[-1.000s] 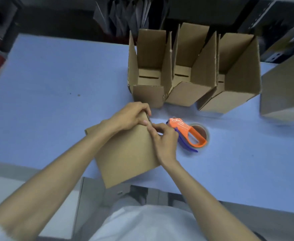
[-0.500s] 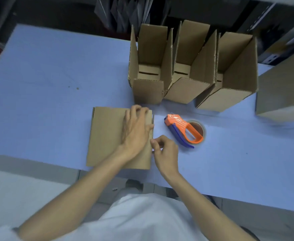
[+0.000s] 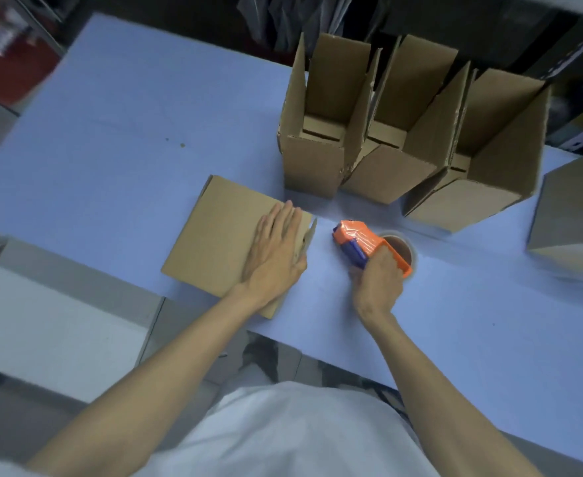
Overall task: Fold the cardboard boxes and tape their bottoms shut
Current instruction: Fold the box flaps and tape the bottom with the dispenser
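Note:
A brown cardboard box [image 3: 214, 235] lies on its side on the blue table [image 3: 111, 149], near the front edge. My left hand [image 3: 276, 249] rests flat on its right part, fingers spread, pressing it down; a small flap sticks up at the box's right end. To the right, my right hand [image 3: 376, 284] is closed around the handle of the orange and blue tape dispenser [image 3: 362, 241], which sits on the table with its brown tape roll [image 3: 400, 249] behind.
Three open folded boxes [image 3: 317, 173] [image 3: 386, 177] [image 3: 465, 208] stand in a row at the back of the table. Another cardboard box [image 3: 575, 215] is at the right edge. The table's front edge runs just below my hands.
The box has been laid flat and pressed down by my left hand. My right hand left the box's edge and took hold of the tape dispenser.

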### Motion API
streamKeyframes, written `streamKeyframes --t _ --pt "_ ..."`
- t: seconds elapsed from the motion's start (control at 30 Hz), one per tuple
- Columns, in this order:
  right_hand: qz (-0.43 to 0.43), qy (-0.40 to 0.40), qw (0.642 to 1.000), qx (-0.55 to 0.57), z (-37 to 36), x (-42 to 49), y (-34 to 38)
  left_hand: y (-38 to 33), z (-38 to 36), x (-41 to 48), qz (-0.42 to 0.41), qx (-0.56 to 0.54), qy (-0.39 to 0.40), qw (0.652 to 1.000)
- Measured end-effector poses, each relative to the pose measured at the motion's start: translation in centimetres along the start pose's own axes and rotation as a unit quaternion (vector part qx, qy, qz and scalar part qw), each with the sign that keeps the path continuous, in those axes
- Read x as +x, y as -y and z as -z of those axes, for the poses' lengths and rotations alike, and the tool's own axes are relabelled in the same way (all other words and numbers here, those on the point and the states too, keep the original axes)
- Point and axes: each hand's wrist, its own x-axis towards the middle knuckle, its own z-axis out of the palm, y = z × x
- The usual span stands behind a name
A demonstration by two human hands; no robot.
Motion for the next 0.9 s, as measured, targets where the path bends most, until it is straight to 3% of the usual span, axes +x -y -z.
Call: streamKeyframes --t 0.07,0.2,0.3,0.43,0.7,0.8,0.9 --pt "0.066 -0.043 0.994 0.075 1.7 -1.0 -0.6 -0.7 1.6 -0.1 0.0 -0.115 -0.031 0.993" --pt "0.172 -0.098 0.971 0.133 6.5 -3.3 -0.6 -2.4 6.1 -0.4 -0.036 -0.339 -0.055 0.939" --pt "0.275 -0.109 0.949 0.112 9.3 -4.3 -0.6 -3.4 8.7 -1.0 -0.106 -0.35 -0.001 0.931" --pt "0.315 -0.078 0.94 0.108 10.7 -4.7 -1.3 -3.9 10.3 -1.4 -0.109 -0.344 0.021 0.932" --pt "0.245 0.143 0.922 0.265 11.4 -4.9 -2.0 -4.0 9.5 -0.7 -0.041 -0.349 0.016 0.936" --pt "0.217 0.142 0.94 0.223 10.7 -5.0 -1.4 -3.7 8.9 -0.3 -0.02 -0.386 0.037 0.921" --pt "0.272 0.074 0.946 0.162 10.1 -4.5 -1.1 -2.9 8.4 -0.1 0.024 -0.441 0.07 0.894"
